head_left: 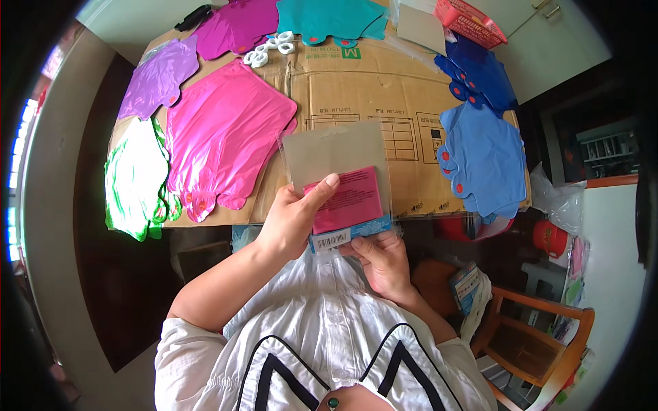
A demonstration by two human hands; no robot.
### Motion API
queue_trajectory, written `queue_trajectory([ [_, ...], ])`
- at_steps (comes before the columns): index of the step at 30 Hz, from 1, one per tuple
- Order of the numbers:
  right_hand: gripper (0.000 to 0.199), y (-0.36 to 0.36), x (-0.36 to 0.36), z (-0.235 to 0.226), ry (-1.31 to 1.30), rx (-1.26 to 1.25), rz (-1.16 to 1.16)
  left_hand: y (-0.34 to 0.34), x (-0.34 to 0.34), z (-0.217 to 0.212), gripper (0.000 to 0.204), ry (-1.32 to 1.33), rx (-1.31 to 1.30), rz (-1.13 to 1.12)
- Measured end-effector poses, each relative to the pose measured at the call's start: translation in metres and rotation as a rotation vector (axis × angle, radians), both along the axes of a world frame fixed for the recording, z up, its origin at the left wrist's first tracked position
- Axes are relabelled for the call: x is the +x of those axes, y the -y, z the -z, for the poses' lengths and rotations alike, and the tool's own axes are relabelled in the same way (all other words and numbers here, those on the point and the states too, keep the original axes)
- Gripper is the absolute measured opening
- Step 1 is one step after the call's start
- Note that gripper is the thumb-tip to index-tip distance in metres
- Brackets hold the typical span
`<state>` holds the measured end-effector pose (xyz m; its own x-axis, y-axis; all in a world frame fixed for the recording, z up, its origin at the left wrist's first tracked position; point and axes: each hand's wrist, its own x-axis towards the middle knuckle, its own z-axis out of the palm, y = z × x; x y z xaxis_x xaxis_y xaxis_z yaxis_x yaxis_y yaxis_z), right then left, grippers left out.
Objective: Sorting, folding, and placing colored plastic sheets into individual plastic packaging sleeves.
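Note:
A clear plastic packet (pixel 329 147) is held up in front of my chest, over the near edge of the table. In it I see a grey card, a folded pink foil piece (pixel 356 205) with small dark print, and a blue strip with a barcode along the bottom. My left hand (pixel 295 216) grips the packet's left side, its thumb pressed on the pink piece. At the lower right corner my right hand (pixel 384 264) pinches the blue strip between thumb and fingers. Left of the packet lies a large flat pink foil balloon (pixel 229 130).
Flat foil balloons in green (pixel 137 181), lilac (pixel 157 75), magenta (pixel 236 27), teal (pixel 329 17), dark blue (pixel 483 72) and light blue (pixel 483 157) ring the cardboard (pixel 343 89). White tape rolls (pixel 267 51) and a red basket (pixel 469 20) sit at the back. A wooden chair (pixel 538 335) stands right.

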<state>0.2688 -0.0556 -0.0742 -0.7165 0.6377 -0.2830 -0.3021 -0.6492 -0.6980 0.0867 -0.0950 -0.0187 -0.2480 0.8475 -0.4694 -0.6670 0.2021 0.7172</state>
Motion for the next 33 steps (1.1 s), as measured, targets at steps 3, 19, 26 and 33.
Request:
queue_trajectory([
  [3, 0.023, -0.002, 0.001, -0.005, -0.105, 0.066, 0.029, 0.006, -0.005, -0.006, 0.037, -0.177, 0.056, 0.081],
  [19, 0.024, -0.012, 0.005, -0.033, -0.146, 0.431, -0.184, 0.005, -0.001, -0.06, 0.02, -0.446, 0.193, 0.066],
  [26, 0.023, -0.016, 0.009, -0.02, -0.141, 0.471, -0.138, -0.004, -0.006, -0.064, 0.019, -0.26, 0.147, -0.016],
  [33, 0.02, -0.011, 0.006, -0.024, 0.02, 0.514, -0.069, -0.001, -0.015, -0.048, 0.023, -0.358, 0.155, 0.005],
])
